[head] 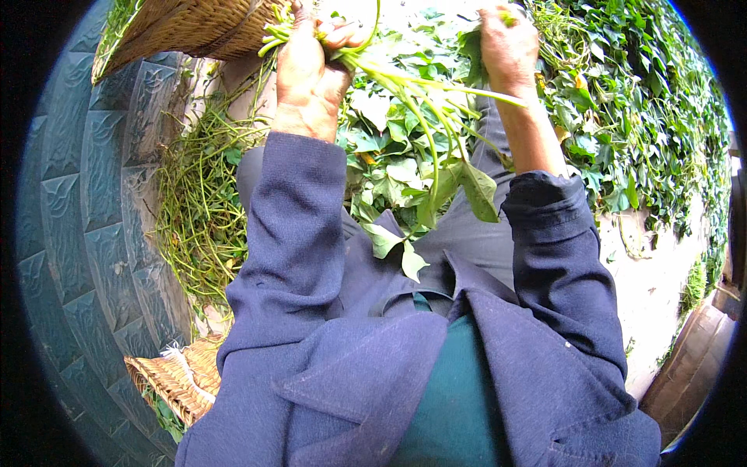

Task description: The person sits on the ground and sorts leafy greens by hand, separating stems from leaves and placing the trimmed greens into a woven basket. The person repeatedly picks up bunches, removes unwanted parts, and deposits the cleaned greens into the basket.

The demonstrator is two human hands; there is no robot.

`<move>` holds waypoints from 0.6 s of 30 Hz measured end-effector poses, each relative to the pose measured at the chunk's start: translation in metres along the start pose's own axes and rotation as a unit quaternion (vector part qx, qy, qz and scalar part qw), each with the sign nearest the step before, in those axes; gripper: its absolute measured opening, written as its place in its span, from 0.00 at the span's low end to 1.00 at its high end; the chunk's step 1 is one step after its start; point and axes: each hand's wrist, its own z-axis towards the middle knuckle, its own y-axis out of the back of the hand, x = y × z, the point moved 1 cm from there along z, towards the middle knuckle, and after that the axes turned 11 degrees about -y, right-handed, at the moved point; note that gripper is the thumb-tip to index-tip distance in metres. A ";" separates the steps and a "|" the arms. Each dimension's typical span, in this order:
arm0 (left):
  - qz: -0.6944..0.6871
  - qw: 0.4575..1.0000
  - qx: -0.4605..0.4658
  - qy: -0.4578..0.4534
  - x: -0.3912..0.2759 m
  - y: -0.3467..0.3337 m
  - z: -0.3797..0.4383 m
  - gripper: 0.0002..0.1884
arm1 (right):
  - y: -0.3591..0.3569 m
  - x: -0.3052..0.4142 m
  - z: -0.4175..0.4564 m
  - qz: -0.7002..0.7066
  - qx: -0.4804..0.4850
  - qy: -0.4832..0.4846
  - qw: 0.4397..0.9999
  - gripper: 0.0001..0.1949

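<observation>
A bunch of green leafy stems (408, 87) is gripped in my left hand (312, 76); cut ends stick out on its left side, and long stalks with leaves hang to the right and down over my lap. My right hand (510, 49), at the top right of centre, has its fingers curled around a bit of greenery, with a dark leaf beside it. Its fingertips are partly hidden. A heap of broad green leaves (379, 146) lies between my legs, below and between both hands.
A woven basket (198, 29) stands at the upper left, another wicker piece (195, 373) at the lower left. Loose stems (198, 216) are piled beside the blue-grey brick-patterned wall (105, 192). A large mass of leafy vines (636, 111) spreads along the right, near a brown rounded object (688, 356).
</observation>
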 end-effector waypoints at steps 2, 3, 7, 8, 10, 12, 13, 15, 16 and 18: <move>0.004 1.000 -0.002 -0.030 -0.019 0.005 -0.004 0.17 | 0.024 0.003 0.021 0.094 -0.051 -0.088 0.990 0.10; -0.080 0.997 0.014 0.010 -0.035 0.010 -0.006 0.18 | 0.035 0.002 0.030 0.179 -0.061 -0.251 0.949 0.11; 0.019 0.994 -0.084 -0.061 -0.061 0.047 0.001 0.21 | 0.035 0.006 0.020 -0.136 0.135 0.062 0.980 0.15; 0.053 0.992 -0.080 -0.084 -0.061 0.054 0.003 0.21 | 0.018 0.002 0.002 -0.100 0.290 0.068 0.949 0.17; 0.086 0.984 -0.108 -0.110 -0.062 0.062 0.007 0.21 | 0.012 -0.003 -0.022 -0.211 0.372 0.078 0.901 0.17; 0.071 0.987 -0.086 -0.115 -0.063 0.061 0.006 0.21 | 0.013 0.005 -0.030 -0.163 0.319 0.073 0.931 0.16; -0.019 0.996 -0.059 -0.064 -0.064 0.058 0.006 0.21 | 0.019 0.011 -0.028 -0.149 0.299 -0.001 0.943 0.15; 0.097 0.983 -0.098 -0.118 -0.061 0.055 0.005 0.21 | 0.029 0.029 -0.028 -0.057 0.321 -0.050 0.944 0.12; 0.123 0.978 -0.106 -0.132 -0.057 0.054 0.004 0.21 | 0.029 0.037 -0.034 -0.092 0.334 0.023 0.938 0.11; 0.127 0.979 -0.096 -0.126 -0.053 0.054 0.006 0.24 | 0.028 0.049 -0.048 -0.104 0.371 0.137 0.913 0.12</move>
